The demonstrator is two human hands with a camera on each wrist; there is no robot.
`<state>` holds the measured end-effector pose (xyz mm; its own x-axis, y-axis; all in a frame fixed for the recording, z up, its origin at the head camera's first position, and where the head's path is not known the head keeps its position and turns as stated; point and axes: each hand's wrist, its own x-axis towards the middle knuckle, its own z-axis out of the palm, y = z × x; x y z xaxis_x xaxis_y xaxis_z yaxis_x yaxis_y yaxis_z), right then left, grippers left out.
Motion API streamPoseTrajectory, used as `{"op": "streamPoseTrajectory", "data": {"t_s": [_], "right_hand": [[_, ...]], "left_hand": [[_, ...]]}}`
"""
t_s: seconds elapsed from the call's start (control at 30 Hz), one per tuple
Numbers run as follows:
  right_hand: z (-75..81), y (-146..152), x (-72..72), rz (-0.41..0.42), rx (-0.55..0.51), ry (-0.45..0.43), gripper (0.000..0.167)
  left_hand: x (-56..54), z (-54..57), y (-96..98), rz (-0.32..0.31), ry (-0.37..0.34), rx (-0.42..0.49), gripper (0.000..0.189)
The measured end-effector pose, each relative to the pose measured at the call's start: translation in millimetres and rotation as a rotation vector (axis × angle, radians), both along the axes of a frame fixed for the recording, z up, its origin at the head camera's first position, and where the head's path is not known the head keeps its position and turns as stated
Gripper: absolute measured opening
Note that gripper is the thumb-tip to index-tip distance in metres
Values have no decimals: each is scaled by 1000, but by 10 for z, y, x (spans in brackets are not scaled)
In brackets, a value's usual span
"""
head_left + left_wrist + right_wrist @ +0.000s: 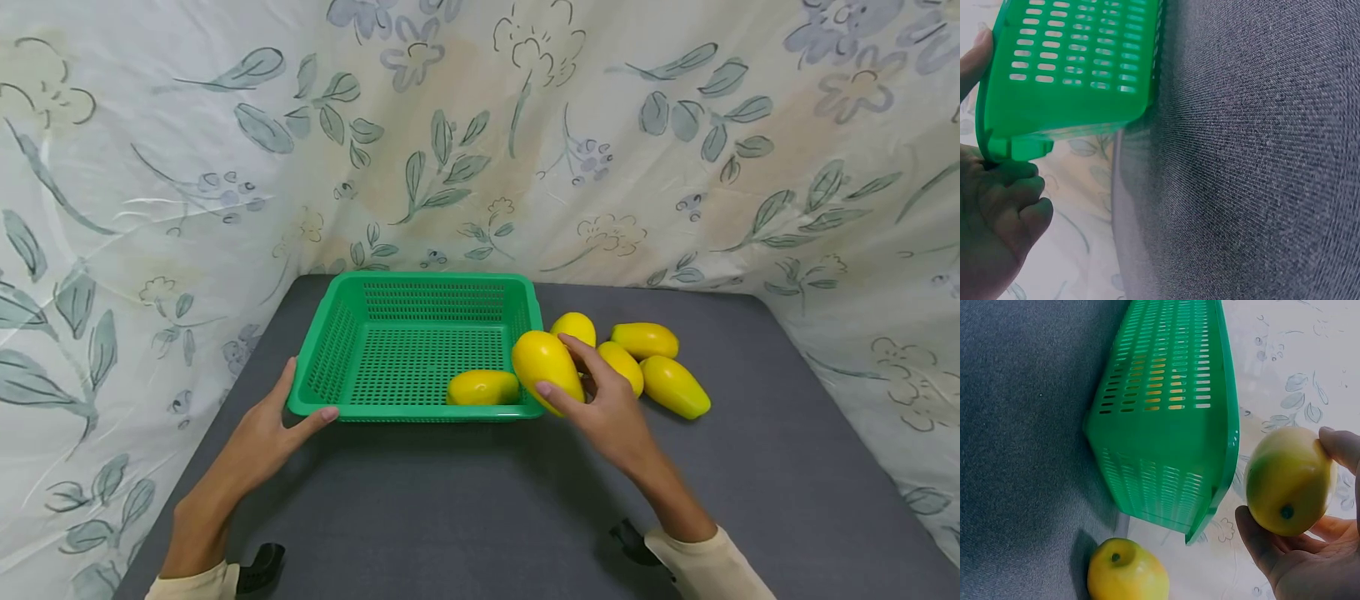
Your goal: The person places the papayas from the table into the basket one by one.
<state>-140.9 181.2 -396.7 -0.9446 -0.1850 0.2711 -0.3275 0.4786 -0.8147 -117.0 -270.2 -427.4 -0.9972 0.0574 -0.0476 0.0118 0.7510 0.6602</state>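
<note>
Now the right hand (609, 410) pinches a yellow fruit (546, 367), thumb against fingers, beside the four o'clock edge of the green basket (405, 412), while the left hand (258, 435) grips it at eight, and that fruit looks firm, lightish and slick, so a spread hold round its fat middle seems safest.

basket (405, 358): green, slotted, upright, frame centre-left | fruit (546, 367): yellow, oval, held raised at basket's lower-right corner

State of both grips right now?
Left grip: closed, holding the green basket by its front-left corner.
Right grip: closed, holding a yellow fruit near the basket's right end.
</note>
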Motion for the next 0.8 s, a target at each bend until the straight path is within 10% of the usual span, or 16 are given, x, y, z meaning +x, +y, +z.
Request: {"op": "streamPoseTrajectory", "data": {"t_s": [0.8], "right_hand": [[44,-149,-98,47,22,-5,77]], "left_hand": [[3,23,20,4,2,4,111]]}}
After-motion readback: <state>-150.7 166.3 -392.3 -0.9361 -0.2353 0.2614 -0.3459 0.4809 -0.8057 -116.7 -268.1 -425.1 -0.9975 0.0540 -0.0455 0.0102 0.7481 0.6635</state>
